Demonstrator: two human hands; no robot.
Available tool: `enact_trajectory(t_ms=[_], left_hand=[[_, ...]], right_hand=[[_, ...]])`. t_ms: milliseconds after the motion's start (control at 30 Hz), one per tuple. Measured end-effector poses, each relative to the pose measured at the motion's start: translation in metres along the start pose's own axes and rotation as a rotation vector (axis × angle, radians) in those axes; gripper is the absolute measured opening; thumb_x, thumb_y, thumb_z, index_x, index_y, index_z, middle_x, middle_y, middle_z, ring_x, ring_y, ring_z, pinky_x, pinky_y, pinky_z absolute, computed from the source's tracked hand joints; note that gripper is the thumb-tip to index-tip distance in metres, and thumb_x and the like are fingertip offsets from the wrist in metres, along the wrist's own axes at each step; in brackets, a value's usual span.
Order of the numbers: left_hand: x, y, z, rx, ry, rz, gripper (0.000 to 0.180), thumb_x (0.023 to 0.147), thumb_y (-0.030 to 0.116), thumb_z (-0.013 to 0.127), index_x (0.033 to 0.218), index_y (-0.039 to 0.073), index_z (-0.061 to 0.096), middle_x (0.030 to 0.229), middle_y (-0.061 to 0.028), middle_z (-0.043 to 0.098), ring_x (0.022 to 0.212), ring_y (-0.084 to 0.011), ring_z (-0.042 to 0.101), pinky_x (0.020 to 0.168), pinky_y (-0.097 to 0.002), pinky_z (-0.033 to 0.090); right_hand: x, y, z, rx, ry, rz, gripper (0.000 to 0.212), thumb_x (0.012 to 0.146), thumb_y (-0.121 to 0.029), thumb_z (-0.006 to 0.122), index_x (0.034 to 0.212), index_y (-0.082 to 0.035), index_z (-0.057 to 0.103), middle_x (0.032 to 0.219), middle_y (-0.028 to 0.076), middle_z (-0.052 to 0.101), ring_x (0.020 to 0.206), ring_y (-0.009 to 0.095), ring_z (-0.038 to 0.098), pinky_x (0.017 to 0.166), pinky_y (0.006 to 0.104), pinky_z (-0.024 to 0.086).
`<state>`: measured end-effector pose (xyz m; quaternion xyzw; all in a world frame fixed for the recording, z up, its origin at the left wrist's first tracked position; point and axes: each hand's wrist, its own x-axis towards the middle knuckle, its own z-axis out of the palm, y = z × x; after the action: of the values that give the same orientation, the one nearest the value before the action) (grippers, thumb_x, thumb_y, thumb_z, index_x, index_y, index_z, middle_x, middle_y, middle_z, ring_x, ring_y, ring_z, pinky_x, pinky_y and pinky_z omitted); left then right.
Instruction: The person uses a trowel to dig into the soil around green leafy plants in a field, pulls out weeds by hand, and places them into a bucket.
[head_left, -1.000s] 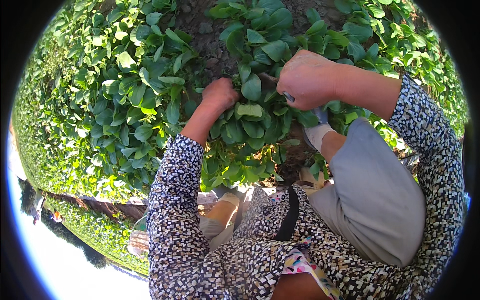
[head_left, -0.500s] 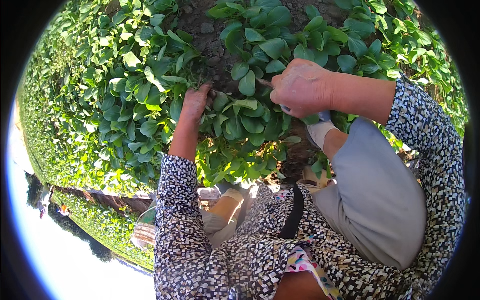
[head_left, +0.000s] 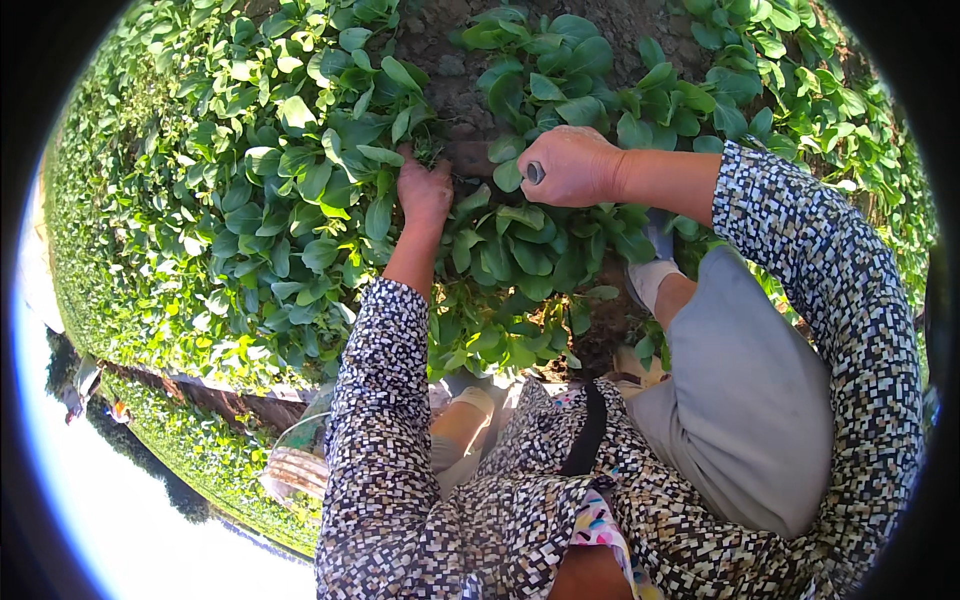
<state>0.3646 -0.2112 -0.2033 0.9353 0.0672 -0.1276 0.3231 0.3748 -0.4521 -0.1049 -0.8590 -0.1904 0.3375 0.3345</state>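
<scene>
My right hand [head_left: 572, 168] is a fist around a hand tool, whose round handle end [head_left: 535, 173] shows at the knuckles. A flat brown part, seemingly its blade [head_left: 470, 158], lies low over the soil to the left, partly behind leaves. My left hand [head_left: 426, 192] is closed at the soil strip, with a tuft of fine-leaved weeds [head_left: 427, 150] at its fingertips. Broad-leaved green vegetable plants [head_left: 515, 240] stand just below and between the hands. Others [head_left: 300, 180] crowd the left hand's outer side.
Bare brown soil [head_left: 450, 60] runs between plant rows ahead. More leafy plants [head_left: 760, 90] grow at the right. My bent knee [head_left: 750, 380] is close under the right arm. A pale basket-like container [head_left: 297, 468] sits at lower left, and people [head_left: 85, 385] are farther off.
My left hand has moved right and slightly up, with weeds now showing at its fingers. My right hand has moved left and up and turned, so the tool's handle end faces into view.
</scene>
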Motion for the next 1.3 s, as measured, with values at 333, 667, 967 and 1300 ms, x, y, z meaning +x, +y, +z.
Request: enact_trajectory(t_ms=[333, 667, 967, 1300], left_hand=[[0.027, -0.053, 0.022, -0.632, 0.229, -0.035, 0.036, 0.085, 0.012, 0.063, 0.117, -0.001, 0.054, 0.112, -0.0159, 0.065, 0.100, -0.0286, 0.062, 0.087, -0.0377, 0.047], [0.035, 0.017, 0.006, 0.034, 0.224, -0.348, 0.078, 0.069, 0.038, 0.076, 0.129, -0.001, 0.043, 0.135, -0.0270, 0.043, 0.124, -0.0421, 0.045, 0.101, -0.0465, 0.041], [0.057, -0.009, 0.029, -0.054, 0.245, -0.114, 0.051, 0.074, 0.026, 0.072, 0.116, 0.002, 0.058, 0.117, -0.0259, 0.059, 0.107, -0.0406, 0.058, 0.092, -0.0435, 0.047], [0.080, -0.075, 0.016, -0.415, 0.127, 0.103, 0.033, 0.078, 0.017, 0.072, 0.104, -0.002, 0.066, 0.102, -0.0173, 0.070, 0.096, -0.0344, 0.066, 0.086, -0.0383, 0.049]], right_hand=[[0.011, -0.010, 0.012, -0.272, -0.069, -0.184, 0.021, 0.079, -0.028, 0.056, 0.074, -0.011, 0.065, 0.076, 0.014, 0.065, 0.079, 0.037, 0.063, 0.071, 0.0468, 0.049], [-0.006, 0.001, 0.008, 0.070, 0.062, 0.087, 0.023, 0.079, -0.027, 0.058, 0.068, -0.008, 0.057, 0.068, 0.015, 0.059, 0.070, 0.038, 0.057, 0.066, 0.0444, 0.046], [0.013, 0.004, 0.013, -0.065, 0.133, 0.018, 0.019, 0.077, -0.025, 0.057, 0.069, -0.008, 0.062, 0.073, 0.016, 0.063, 0.078, 0.038, 0.062, 0.071, 0.0462, 0.049], [0.030, -0.011, 0.008, -0.358, -0.066, -0.242, 0.019, 0.078, -0.025, 0.056, 0.080, -0.010, 0.068, 0.083, 0.014, 0.067, 0.084, 0.034, 0.065, 0.075, 0.0455, 0.051]])
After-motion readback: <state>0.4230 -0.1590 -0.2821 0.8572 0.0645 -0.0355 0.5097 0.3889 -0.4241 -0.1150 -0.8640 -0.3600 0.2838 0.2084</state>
